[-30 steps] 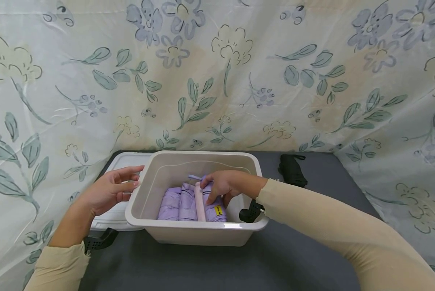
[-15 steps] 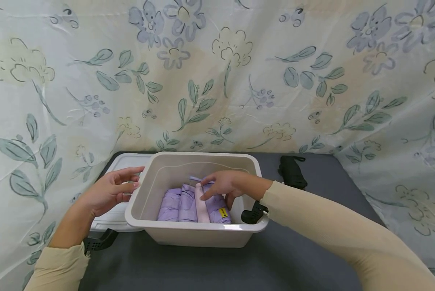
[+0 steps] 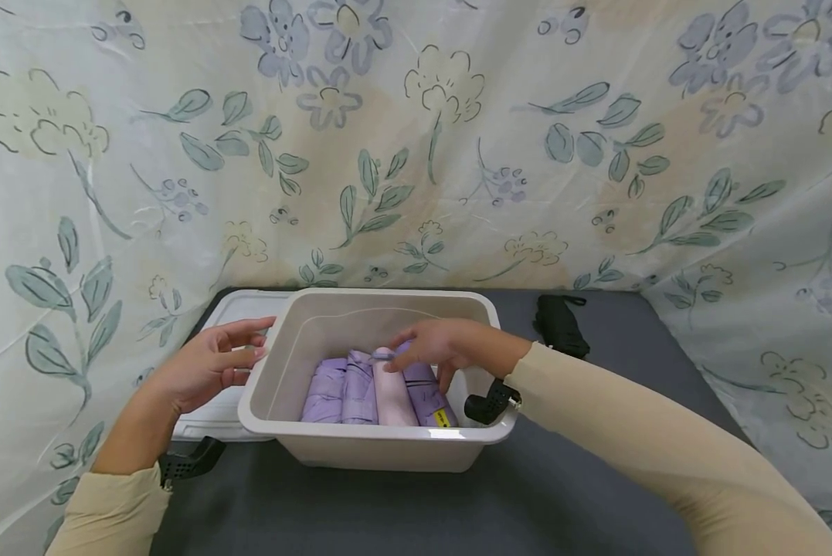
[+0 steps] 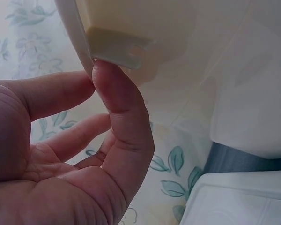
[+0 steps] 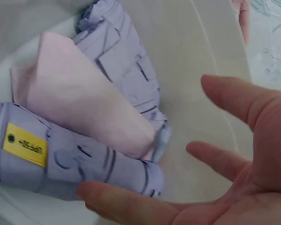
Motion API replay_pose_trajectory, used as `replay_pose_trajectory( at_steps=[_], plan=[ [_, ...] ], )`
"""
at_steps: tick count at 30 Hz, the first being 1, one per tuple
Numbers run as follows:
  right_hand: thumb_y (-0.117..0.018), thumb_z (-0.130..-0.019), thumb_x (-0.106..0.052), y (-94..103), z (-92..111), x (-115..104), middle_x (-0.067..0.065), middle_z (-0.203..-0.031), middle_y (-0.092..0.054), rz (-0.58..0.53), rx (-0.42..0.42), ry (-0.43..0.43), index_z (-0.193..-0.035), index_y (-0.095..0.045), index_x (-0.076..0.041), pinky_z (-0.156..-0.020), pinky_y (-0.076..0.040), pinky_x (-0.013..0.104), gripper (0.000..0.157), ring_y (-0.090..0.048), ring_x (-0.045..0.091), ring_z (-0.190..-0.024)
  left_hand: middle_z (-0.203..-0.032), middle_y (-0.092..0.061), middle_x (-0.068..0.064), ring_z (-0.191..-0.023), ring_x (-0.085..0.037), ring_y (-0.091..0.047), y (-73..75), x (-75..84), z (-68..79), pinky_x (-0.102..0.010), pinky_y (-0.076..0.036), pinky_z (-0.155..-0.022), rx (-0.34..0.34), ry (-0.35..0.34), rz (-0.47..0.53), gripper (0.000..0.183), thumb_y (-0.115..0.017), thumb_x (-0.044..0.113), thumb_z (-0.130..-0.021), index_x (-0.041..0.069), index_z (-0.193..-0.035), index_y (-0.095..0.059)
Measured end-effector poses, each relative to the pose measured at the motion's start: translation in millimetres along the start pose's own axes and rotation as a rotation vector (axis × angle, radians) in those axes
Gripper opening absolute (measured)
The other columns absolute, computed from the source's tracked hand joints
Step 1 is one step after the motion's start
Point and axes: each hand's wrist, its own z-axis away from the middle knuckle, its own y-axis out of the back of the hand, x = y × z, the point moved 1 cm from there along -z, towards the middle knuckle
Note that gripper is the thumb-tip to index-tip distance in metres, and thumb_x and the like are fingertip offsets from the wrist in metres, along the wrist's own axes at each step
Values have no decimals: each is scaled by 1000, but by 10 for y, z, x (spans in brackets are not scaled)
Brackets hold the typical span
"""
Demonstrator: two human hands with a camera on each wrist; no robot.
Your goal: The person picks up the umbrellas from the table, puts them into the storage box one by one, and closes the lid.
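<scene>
A beige plastic bin [image 3: 374, 452] stands before me. My left hand [image 3: 207, 363] pinches its left rim between thumb and index finger; the left wrist view shows the fingertips at the rim's edge. Inside lie two folded purple umbrellas [image 3: 325, 394], a smooth pink roll [image 3: 395, 401] with a greyish strap at its far end, and another purple umbrella [image 3: 426, 398] bearing a yellow UPF50+ tag [image 5: 25, 145]. Over these last two, my right hand [image 3: 450, 344] has its fingers spread. One fingertip [image 5: 91, 191] is at the tagged umbrella's side; whether it touches cannot be told.
A white lid [image 3: 210, 417] lies under and left of the bin. To the right, a black folded umbrella [image 3: 560, 324] with a wrist loop rests on the dark grey table [image 3: 562, 479]. A floral curtain [image 3: 416, 170] hangs behind.
The tagged umbrella has shifted right and tilted, and more of the pink roll shows. My right hand has drawn slightly right with its fingers spreading. The left hand has stayed put.
</scene>
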Motion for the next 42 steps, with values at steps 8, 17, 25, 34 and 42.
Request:
replay_pose_trajectory(
  at_steps=[8, 17, 25, 34, 42],
  plan=[
    [-76, -93, -40, 124, 155, -64, 13, -157, -46, -57, -30, 74, -154, -47, -26, -96, -55, 60, 69, -59, 49, -125, -112, -63, 0, -98, -12, -71, 9, -11, 13, -33, -62, -84, 9, -3, 29, 55, -59, 8, -103, 8, -155, -43],
    [-71, -97, -38, 338, 363, -26, 12, -158, -45, -148, -66, 185, -157, -41, -30, -104, -52, 57, 68, -60, 49, -127, -112, -63, 0, -99, -13, -71, 11, -13, 30, -33, -62, -83, 9, -1, 37, 57, -59, 7, -103, 5, -157, -39],
    [-67, -100, -20, 466, 538, 61, 14, -162, -36, -296, -49, 274, -159, -37, -23, -102, -54, 54, 67, -67, 40, -118, -112, -62, 0, -97, -11, -71, 10, -28, 45, -32, -62, -83, -2, -16, 44, 61, -58, 5, -103, -1, -158, -33],
    [-55, -107, -16, 655, 688, 351, 29, -157, -39, -481, 47, 429, -158, -37, -11, -100, -57, 47, 54, -72, 34, -110, -112, -63, 0, -96, -12, -71, 7, -54, 42, -32, -62, -82, -12, -32, 56, 57, -59, 4, -102, 4, -156, -39],
    [-59, -105, -23, 825, 830, 654, 25, -153, -46, -536, 202, 535, -151, -45, -9, -99, -57, 42, 50, -71, 32, -116, -111, -63, 0, -95, -12, -72, -1, -57, 27, -32, -63, -82, -16, -40, 76, 52, -58, 5, -103, 9, -153, -46]
  ],
)
